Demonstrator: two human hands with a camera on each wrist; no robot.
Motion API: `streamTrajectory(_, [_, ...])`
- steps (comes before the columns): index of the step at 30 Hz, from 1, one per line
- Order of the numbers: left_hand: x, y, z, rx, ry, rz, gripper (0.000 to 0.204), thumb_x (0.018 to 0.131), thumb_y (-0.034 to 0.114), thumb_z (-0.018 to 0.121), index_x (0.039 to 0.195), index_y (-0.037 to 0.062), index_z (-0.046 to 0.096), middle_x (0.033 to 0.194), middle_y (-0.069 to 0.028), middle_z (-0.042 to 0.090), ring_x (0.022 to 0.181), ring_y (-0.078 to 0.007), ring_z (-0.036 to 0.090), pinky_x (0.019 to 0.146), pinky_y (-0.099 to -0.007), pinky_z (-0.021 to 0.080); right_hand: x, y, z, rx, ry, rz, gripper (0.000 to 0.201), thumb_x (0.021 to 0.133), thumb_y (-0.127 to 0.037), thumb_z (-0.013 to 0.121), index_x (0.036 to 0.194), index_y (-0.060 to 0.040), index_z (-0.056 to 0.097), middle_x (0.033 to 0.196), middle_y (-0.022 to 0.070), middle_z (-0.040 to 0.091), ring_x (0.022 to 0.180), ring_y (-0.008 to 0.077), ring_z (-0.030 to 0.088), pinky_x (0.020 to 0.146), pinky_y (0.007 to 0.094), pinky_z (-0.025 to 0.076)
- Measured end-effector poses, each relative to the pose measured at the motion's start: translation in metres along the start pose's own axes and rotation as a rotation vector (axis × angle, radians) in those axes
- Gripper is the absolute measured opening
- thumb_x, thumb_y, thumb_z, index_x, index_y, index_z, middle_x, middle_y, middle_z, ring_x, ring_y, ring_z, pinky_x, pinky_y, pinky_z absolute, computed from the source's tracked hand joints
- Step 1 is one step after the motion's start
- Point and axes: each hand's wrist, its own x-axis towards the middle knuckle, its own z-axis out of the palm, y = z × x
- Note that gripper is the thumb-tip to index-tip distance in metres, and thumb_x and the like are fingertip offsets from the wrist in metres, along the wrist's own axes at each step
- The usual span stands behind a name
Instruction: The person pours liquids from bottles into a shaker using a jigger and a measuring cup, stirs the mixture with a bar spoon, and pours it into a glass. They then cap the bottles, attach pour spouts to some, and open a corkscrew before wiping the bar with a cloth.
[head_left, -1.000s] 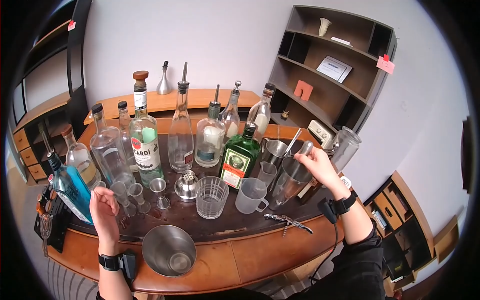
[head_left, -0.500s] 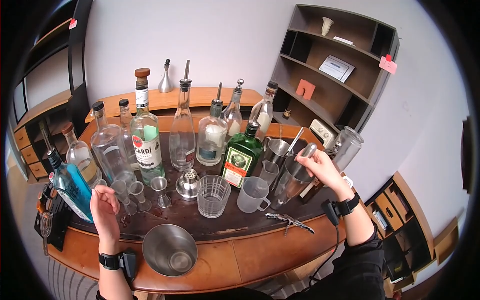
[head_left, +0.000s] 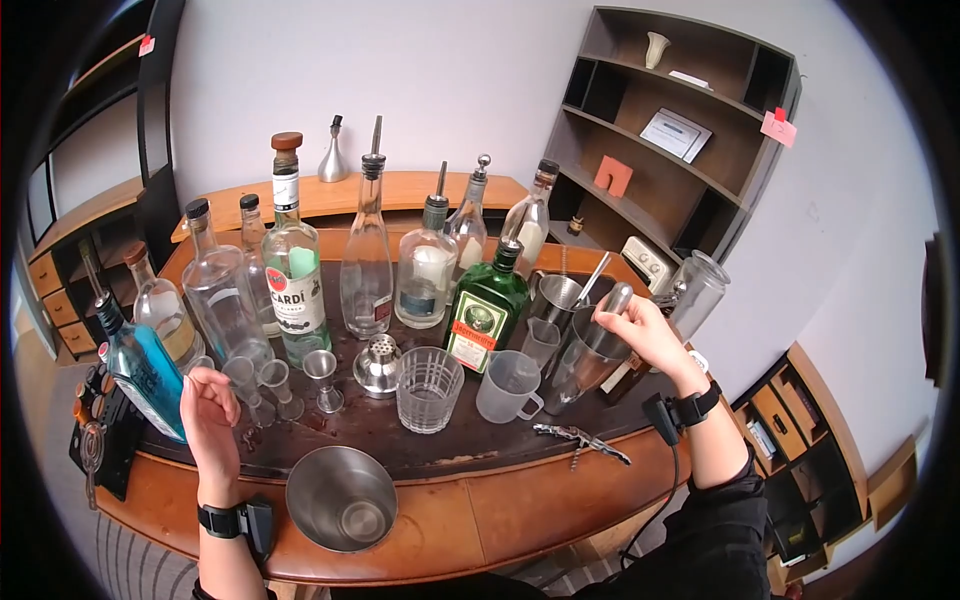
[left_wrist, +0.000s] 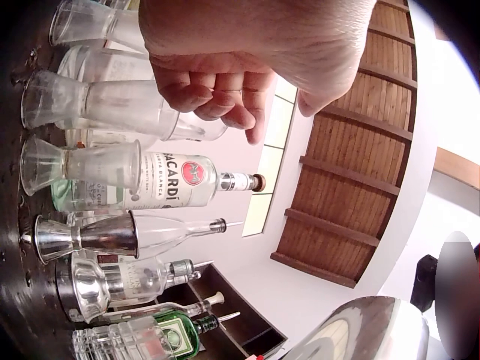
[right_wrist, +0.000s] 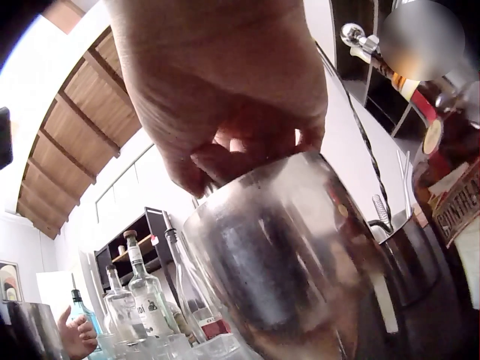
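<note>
My right hand [head_left: 645, 330] grips a rounded metal tool [head_left: 619, 297] whose lower part goes down into a tall metal cup [head_left: 583, 370]. In the right wrist view the fingers [right_wrist: 229, 161] lie at the rim of this cup [right_wrist: 285, 255], which hides the tool's lower end. Loosely curled and empty, my left hand [head_left: 211, 425] is raised at the left, beside the blue bottle [head_left: 150, 375] and the small clear jiggers [head_left: 283, 392]. A steel jigger [left_wrist: 86, 235] stands below that hand in the left wrist view. An empty metal tin [head_left: 342, 500] is at the front edge.
Several bottles, among them a Bacardi bottle [head_left: 295, 300] and a green Jägermeister bottle [head_left: 487, 310], line the table's back. In front stand a strainer-topped lid [head_left: 378, 368], a ribbed glass [head_left: 430, 390] and a plastic jug [head_left: 508, 388]. A corkscrew [head_left: 583, 441] lies at the right front.
The head view has shifted slightly, so the bottles and glasses appear a little further right and higher. Both hands keep nearly the same pose, the right still gripping the metal tool.
</note>
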Motion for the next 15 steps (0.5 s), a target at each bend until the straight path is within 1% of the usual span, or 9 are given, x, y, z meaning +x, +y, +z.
streamTrajectory(1, [0.000, 0.000, 0.000, 0.000, 0.001, 0.001, 0.041, 0.105, 0.041, 0.036, 0.093, 0.0069, 0.055, 0.065, 0.0019, 0.040, 0.056, -0.0072, 0.036, 0.054, -0.0231, 0.028, 0.000, -0.003, 0.001, -0.001, 0.000, -0.001, 0.022, 0.091, -0.024, 0.067, 0.096, -0.0027, 0.064, 0.069, -0.0081, 0.048, 0.063, 0.0012, 0.041, 0.056, 0.0232, 0.037])
streamTrajectory(3, [0.000, -0.001, 0.000, -0.001, -0.002, 0.000, 0.041, 0.105, 0.041, 0.035, 0.093, 0.0070, 0.055, 0.065, 0.0019, 0.039, 0.057, -0.0072, 0.036, 0.054, -0.0230, 0.028, -0.001, -0.007, 0.003, -0.084, 0.087, 0.058, 0.022, 0.091, -0.024, 0.066, 0.097, -0.0023, 0.064, 0.069, -0.0078, 0.049, 0.063, 0.0012, 0.040, 0.056, 0.0230, 0.037])
streamTrajectory(7, [0.000, 0.000, -0.001, 0.003, 0.000, 0.000, 0.041, 0.105, 0.041, 0.035, 0.093, 0.0069, 0.055, 0.065, 0.0020, 0.039, 0.057, -0.0072, 0.036, 0.054, -0.0230, 0.028, 0.001, 0.001, 0.000, -0.079, 0.061, 0.016, 0.023, 0.091, -0.024, 0.067, 0.097, -0.0022, 0.064, 0.070, -0.0085, 0.049, 0.063, 0.0012, 0.039, 0.055, 0.0221, 0.036])
streamTrajectory(9, [0.000, -0.001, -0.002, 0.004, -0.013, 0.003, 0.041, 0.105, 0.041, 0.035, 0.093, 0.0070, 0.055, 0.065, 0.0020, 0.039, 0.057, -0.0071, 0.036, 0.054, -0.0228, 0.028, -0.001, -0.003, 0.001, 0.102, -0.004, 0.100, 0.023, 0.092, -0.025, 0.067, 0.096, -0.0021, 0.065, 0.069, -0.0084, 0.050, 0.063, 0.0012, 0.042, 0.056, 0.0219, 0.036])
streamTrajectory(10, [0.000, -0.001, -0.002, 0.003, -0.014, 0.003, 0.041, 0.105, 0.041, 0.035, 0.093, 0.0070, 0.055, 0.065, 0.0020, 0.039, 0.057, -0.0071, 0.036, 0.054, -0.0228, 0.028, 0.000, -0.002, 0.002, 0.101, -0.003, 0.100, 0.023, 0.092, -0.025, 0.067, 0.096, -0.0021, 0.065, 0.069, -0.0084, 0.050, 0.063, 0.0012, 0.042, 0.056, 0.0219, 0.036])
streamTrajectory(12, [0.000, -0.001, -0.001, 0.002, -0.020, 0.002, 0.041, 0.105, 0.041, 0.035, 0.094, 0.0071, 0.055, 0.065, 0.0021, 0.039, 0.057, -0.0070, 0.036, 0.054, -0.0228, 0.028, 0.002, 0.003, 0.005, -0.062, 0.137, -0.004, 0.022, 0.091, -0.025, 0.067, 0.095, -0.0029, 0.065, 0.069, -0.0079, 0.051, 0.061, 0.0012, 0.043, 0.055, 0.0217, 0.036])
streamTrajectory(13, [0.000, -0.001, -0.001, 0.003, -0.020, 0.000, 0.041, 0.105, 0.041, 0.035, 0.094, 0.0071, 0.055, 0.065, 0.0021, 0.039, 0.057, -0.0070, 0.036, 0.054, -0.0228, 0.028, 0.002, 0.003, 0.004, -0.062, 0.136, -0.002, 0.022, 0.091, -0.025, 0.067, 0.095, -0.0029, 0.065, 0.069, -0.0079, 0.051, 0.061, 0.0012, 0.043, 0.055, 0.0217, 0.036])
streamTrajectory(15, [0.000, 0.000, 0.000, 0.007, -0.010, -0.001, 0.041, 0.105, 0.041, 0.035, 0.094, 0.0073, 0.055, 0.065, 0.0022, 0.039, 0.057, -0.0069, 0.036, 0.054, -0.0229, 0.028, 0.003, 0.003, -0.001, 0.039, 0.012, 0.078, 0.022, 0.091, -0.025, 0.067, 0.095, -0.0036, 0.065, 0.069, -0.0074, 0.053, 0.061, 0.0011, 0.044, 0.055, 0.0214, 0.036])
